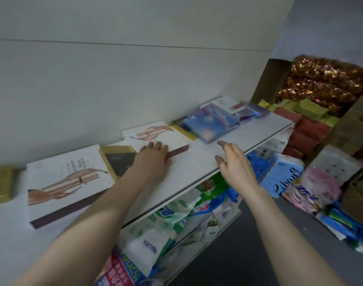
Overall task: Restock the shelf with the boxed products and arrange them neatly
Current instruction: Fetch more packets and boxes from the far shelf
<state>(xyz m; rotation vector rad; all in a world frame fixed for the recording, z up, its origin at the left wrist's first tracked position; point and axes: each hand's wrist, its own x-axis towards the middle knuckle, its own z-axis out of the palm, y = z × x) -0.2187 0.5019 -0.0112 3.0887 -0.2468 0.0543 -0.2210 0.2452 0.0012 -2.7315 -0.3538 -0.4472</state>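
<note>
A white shelf point(199, 162) carries a row of flat boxed products. My left hand point(153, 159) rests on the near corner of a white box with a pink ribbon print point(155, 135), thumb against its dark red side. A larger white ribbon box point(67, 182) lies to its left, with a gold and black box point(118, 159) between them. Further right sit a gold-edged box point(182, 126), a blue box point(209, 124) and a stack of white and purple boxes point(232, 106). My right hand point(232, 162) hovers open over the shelf's front edge, holding nothing.
A gold box point(1, 184) stands at the shelf's far left. Bagged goods point(176, 215) fill the lower shelves. Tissue packs point(284, 174) and red boxes point(308, 133) pile up on the right, below shiny tinsel point(325, 79) in a carton. Grey floor lies at lower right.
</note>
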